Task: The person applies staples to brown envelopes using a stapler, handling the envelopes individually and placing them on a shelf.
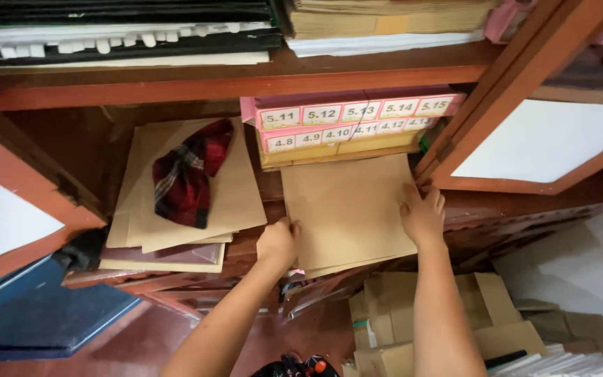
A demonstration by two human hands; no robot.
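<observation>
Left hand [277, 242] grip clamped on brown envelope [347, 209] edge, right hand [423, 216] flat — envelope's underside hidden

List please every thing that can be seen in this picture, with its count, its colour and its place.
brown envelope stack: one stack, brown, on the cabinet shelf under both hands
pink labelled folders: one pile, pink with pale tags, behind that stack
tartan cloth: one, red and black, on top of the left envelope pile
left envelope pile: one pile, brown, left on the shelf
paper stacks: several, white, black and brown, on the upper shelf
cabinet doors: two, red-brown wood with white panels, open at each side
cardboard boxes: several, brown, on the floor below
blue folder: one, blue, lower left
left hand: one, on the stack's left edge
right hand: one, flat on the stack's right edge
</observation>
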